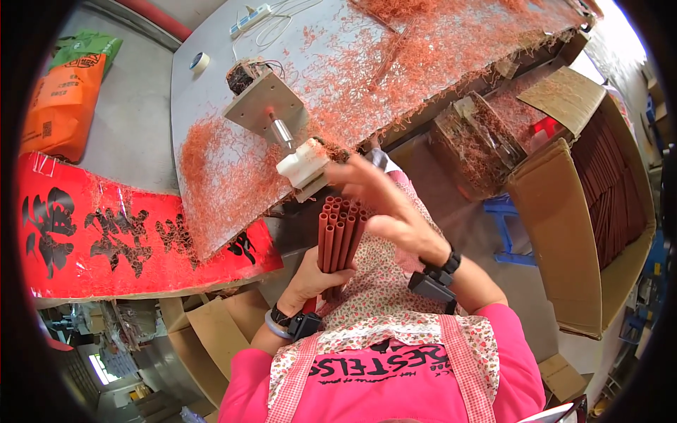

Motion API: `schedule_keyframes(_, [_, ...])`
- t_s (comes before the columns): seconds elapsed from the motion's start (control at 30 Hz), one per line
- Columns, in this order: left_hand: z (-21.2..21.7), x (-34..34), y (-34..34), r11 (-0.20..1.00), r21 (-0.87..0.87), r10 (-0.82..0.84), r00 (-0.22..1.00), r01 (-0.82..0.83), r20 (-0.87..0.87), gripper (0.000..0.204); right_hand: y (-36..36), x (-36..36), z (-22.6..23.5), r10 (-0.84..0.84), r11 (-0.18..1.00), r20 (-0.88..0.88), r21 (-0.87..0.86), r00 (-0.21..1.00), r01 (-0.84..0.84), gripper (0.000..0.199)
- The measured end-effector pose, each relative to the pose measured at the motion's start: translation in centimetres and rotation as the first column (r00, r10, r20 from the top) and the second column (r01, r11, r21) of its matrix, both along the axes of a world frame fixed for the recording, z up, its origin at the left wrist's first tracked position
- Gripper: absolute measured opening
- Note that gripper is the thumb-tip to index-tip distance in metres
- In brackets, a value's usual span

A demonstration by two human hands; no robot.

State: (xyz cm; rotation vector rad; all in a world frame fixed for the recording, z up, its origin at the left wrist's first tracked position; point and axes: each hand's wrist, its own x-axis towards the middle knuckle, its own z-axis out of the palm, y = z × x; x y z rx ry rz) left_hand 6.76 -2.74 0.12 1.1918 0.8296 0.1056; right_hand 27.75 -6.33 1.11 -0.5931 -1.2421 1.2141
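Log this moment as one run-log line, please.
left hand: grips bundle of red tubes upright | right hand: open, fingers over tube tops | ahead: white block on motor shaft | table: orange shavings

About a dozen red paper tubes (338, 236) stand bundled; one tape roll (199, 61), one power strip (250, 19), one motor jig (264, 106), two open cartons (564, 247).

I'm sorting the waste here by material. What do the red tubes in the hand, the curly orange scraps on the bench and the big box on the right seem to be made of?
Red tubes: probably rolled paper, matte, with hollow open ends. Orange scraps: likely paper trimmings, thin and curly. Big box: corrugated cardboard, plain brown with folded flaps.
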Motion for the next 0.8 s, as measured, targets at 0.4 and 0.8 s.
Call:
schedule_keyframes(0.4, [-1.1,-0.3,-0.6,0.912,0.394,0.086,0.992,-0.116,0.093,0.038,-0.3,-0.8,-1.6,0.384,0.905,-0.182,-0.119,0.905,-0.408,0.069])
schedule_keyframes(0.8, [-2.3,-0.8,-0.6,0.864,0.488,0.106,0.992,-0.126,0.068,0.038,0.3,-1.3,-2.7,0.371,0.921,-0.052,-0.11,0.927,-0.374,0.055])
